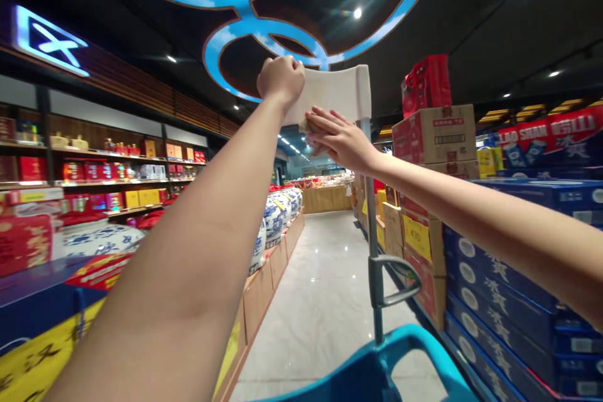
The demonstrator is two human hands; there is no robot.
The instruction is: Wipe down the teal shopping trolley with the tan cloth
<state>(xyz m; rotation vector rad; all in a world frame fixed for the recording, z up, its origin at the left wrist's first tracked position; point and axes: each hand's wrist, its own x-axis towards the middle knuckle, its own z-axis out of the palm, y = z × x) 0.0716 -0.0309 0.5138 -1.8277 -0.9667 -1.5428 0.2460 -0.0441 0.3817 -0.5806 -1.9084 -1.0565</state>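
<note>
A white panel (336, 91) stands at the top of a grey pole (372, 220), which rises from a blue shopping cart (348, 377). My left hand (282, 80) is closed round the panel's upper left part; the hand itself hides that corner. Just below and to the right, my right hand (336, 135) lies against the panel's lower edge with its fingers stretched. Pressed under those fingers is a crumpled brownish cloth (306, 127), mostly covered. Lower on the pole sits a grey loop-shaped holder (398, 282).
Blue boxes (499, 301) and cardboard cartons (436, 132) are stacked along the right. On the left, blue-and-white jars (276, 220) line a low wooden ledge, with shelves (108, 151) of boxed goods behind. A shiny aisle floor (315, 264) runs ahead between them.
</note>
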